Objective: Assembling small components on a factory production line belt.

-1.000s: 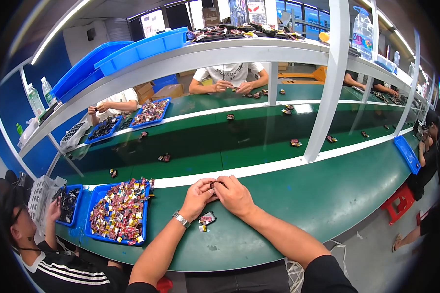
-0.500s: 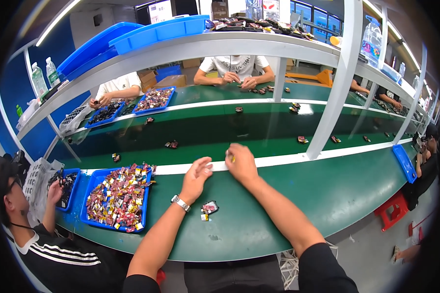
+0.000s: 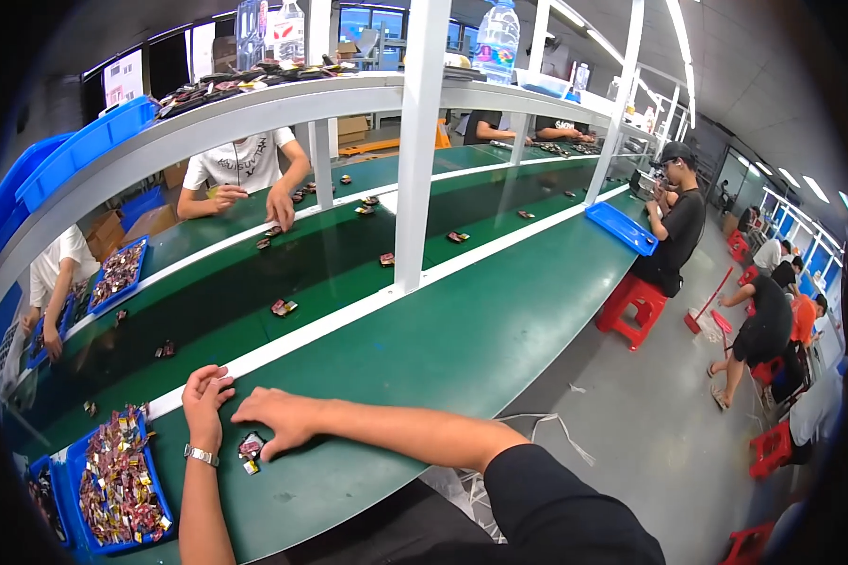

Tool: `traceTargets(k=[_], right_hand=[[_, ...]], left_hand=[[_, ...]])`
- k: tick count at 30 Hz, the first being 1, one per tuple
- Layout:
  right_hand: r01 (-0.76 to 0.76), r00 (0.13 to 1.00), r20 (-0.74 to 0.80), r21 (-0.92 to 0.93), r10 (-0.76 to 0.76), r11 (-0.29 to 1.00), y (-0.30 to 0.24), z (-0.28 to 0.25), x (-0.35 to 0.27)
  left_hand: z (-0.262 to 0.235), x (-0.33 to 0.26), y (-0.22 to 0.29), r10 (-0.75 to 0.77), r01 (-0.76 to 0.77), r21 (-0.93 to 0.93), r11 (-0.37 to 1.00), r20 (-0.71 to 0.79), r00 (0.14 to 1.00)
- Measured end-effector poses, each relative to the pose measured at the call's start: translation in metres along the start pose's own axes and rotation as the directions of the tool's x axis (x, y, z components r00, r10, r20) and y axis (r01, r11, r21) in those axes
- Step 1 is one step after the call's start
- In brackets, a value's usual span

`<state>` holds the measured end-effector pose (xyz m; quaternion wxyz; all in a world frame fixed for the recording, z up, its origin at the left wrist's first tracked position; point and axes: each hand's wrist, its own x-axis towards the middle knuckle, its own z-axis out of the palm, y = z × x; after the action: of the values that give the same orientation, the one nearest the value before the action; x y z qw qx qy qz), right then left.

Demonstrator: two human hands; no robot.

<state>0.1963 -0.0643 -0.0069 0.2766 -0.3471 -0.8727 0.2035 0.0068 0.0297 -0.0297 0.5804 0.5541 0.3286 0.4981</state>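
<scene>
On the green bench lies a small black-framed piece with pink, white and yellow bits. My right hand reaches over from the right, thumb apart from the fingers. Its thumb tip is next to that piece; whether they touch I cannot tell. My left hand, a metal watch at its wrist, is raised by the white rail with loosely bent fingers and nothing visible in them. Left of it stands a blue tray heaped with small pink, yellow and white pieces.
Beyond the white rail, a dark green conveyor belt carries scattered similar pieces. A white upright post rises from the rail. People work across the belt and at the right, where an empty-looking blue tray lies near red stools.
My view has swung to the right. My right hand has come back from the rail toward the black-framed piece on the bench. My left hand stays near the rail.
</scene>
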Motion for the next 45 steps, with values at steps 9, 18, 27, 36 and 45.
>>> traceTargets(k=[9,18,27,36,45], right_hand=[[-0.069,0.978,-0.195,0.018,0.072,0.997,0.013,-0.050,0.012],[0.058,0.964,-0.264,0.058,-0.041,0.997,0.023,-0.032,0.030],[0.068,0.902,-0.408,-0.192,-0.142,0.979,0.025,-0.020,0.016],[0.019,0.935,-0.347,-0.162,-0.075,0.987,0.024,-0.019,0.014],[0.039,0.918,-0.397,0.061,-0.011,0.997,0.018,-0.019,0.022]], left_hand=[[0.010,-0.007,0.032,-0.196,0.173,0.104,0.979,0.282,0.939],[-0.011,-0.015,0.029,-0.217,0.206,0.070,0.976,0.364,0.906],[0.019,-0.018,0.036,-0.190,0.187,0.033,0.982,0.207,0.960],[0.013,-0.017,0.023,-0.204,0.188,0.087,0.978,0.237,0.950],[0.017,-0.033,0.052,-0.204,0.200,0.040,0.979,0.280,0.938]])
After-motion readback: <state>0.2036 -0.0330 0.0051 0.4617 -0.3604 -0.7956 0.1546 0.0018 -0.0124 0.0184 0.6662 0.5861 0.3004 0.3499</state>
